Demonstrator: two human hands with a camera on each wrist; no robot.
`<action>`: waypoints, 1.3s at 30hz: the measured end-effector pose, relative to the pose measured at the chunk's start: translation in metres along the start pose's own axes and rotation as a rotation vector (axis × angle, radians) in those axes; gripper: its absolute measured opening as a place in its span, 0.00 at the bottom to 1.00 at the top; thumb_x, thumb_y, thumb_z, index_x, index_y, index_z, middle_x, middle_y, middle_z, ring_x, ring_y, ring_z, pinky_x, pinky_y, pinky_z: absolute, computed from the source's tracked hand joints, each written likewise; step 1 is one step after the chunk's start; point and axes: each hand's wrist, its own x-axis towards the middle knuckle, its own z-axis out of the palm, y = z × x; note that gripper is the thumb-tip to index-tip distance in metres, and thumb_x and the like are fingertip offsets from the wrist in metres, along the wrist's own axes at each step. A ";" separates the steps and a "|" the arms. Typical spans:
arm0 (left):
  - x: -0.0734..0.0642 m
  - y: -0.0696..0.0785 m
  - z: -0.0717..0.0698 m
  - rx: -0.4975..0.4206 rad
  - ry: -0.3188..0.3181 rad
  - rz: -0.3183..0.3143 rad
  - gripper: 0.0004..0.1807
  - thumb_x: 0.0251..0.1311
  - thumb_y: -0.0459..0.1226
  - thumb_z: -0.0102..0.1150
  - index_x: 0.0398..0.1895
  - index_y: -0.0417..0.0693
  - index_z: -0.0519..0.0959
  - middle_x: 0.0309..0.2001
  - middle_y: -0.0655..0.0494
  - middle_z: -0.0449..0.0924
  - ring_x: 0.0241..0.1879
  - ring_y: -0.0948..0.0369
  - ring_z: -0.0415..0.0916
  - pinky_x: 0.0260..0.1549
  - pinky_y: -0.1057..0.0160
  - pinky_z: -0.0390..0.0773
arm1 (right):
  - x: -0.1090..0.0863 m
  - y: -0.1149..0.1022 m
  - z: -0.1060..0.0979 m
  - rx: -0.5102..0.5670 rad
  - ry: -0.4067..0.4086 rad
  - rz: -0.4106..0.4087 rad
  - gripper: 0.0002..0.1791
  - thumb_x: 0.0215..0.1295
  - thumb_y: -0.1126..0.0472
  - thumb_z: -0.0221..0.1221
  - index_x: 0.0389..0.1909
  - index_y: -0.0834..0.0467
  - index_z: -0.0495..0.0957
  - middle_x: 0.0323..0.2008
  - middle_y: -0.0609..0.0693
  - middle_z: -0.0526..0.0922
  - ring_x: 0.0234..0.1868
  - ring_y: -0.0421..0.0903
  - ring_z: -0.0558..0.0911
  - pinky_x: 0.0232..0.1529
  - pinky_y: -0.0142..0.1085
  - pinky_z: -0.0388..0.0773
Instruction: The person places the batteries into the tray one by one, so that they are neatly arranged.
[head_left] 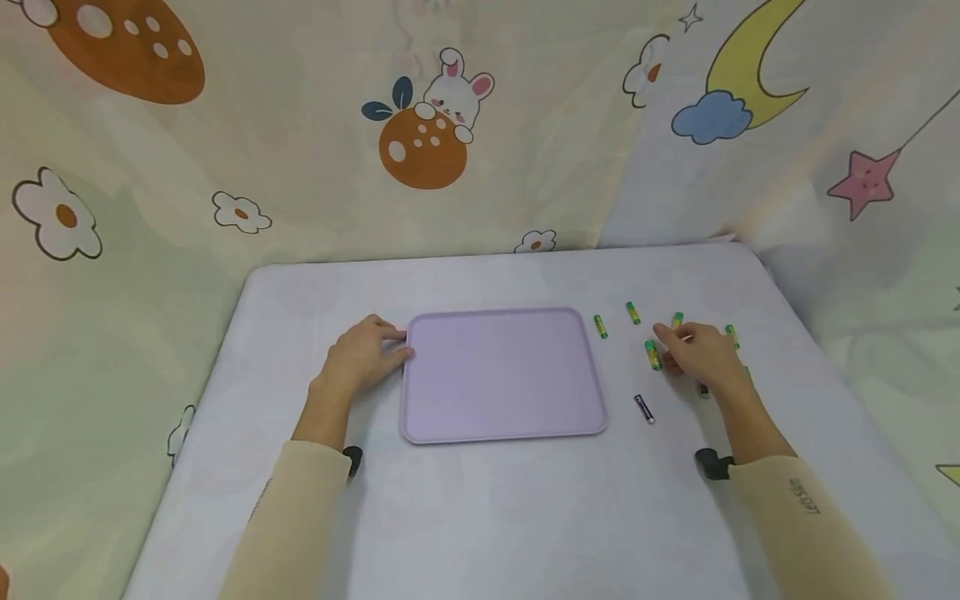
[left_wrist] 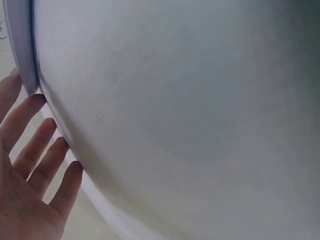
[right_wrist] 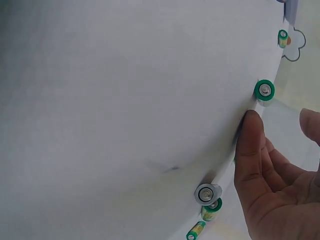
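A pale purple tray (head_left: 502, 375) lies on the white-covered table. My left hand (head_left: 365, 354) is at its left edge, thumb and fingertips against the rim. In the left wrist view those fingers (left_wrist: 30, 157) are straight and spread beside the tray edge (left_wrist: 21, 45). To the right of the tray, my right hand (head_left: 701, 354) hovers low among scattered batteries. Closest to its fingertips is a green-and-yellow battery (head_left: 653, 356), also seen end-on as a green battery (right_wrist: 265, 90) in the right wrist view. Thumb and fingers stand apart there, with nothing between them.
More green batteries (head_left: 633, 313) lie behind and beside the right hand, one partly covered by it. A dark battery (head_left: 643, 409) lies nearer the front, and another dark battery (head_left: 703, 390) sits by the right wrist. A patterned cloth (head_left: 300, 125) hangs behind the table.
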 end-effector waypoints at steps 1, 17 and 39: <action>0.000 -0.001 0.001 -0.004 -0.005 -0.004 0.25 0.68 0.54 0.62 0.64 0.56 0.82 0.65 0.54 0.74 0.65 0.45 0.73 0.53 0.35 0.76 | 0.000 0.000 0.001 -0.011 0.001 -0.002 0.45 0.74 0.29 0.44 0.57 0.71 0.75 0.36 0.58 0.89 0.33 0.48 0.88 0.39 0.48 0.79; 0.003 0.000 0.006 -0.020 -0.022 -0.004 0.27 0.68 0.55 0.61 0.65 0.55 0.82 0.66 0.54 0.73 0.66 0.45 0.71 0.55 0.35 0.75 | -0.005 0.001 -0.002 -0.073 -0.019 0.005 0.43 0.64 0.26 0.59 0.52 0.66 0.77 0.27 0.50 0.88 0.37 0.51 0.84 0.34 0.41 0.73; 0.000 -0.001 -0.001 -0.031 -0.016 -0.020 0.26 0.68 0.54 0.62 0.62 0.51 0.83 0.66 0.52 0.74 0.67 0.44 0.71 0.58 0.35 0.74 | 0.000 -0.013 -0.004 -0.097 -0.088 -0.091 0.24 0.70 0.46 0.63 0.48 0.64 0.80 0.35 0.55 0.85 0.36 0.50 0.81 0.33 0.37 0.73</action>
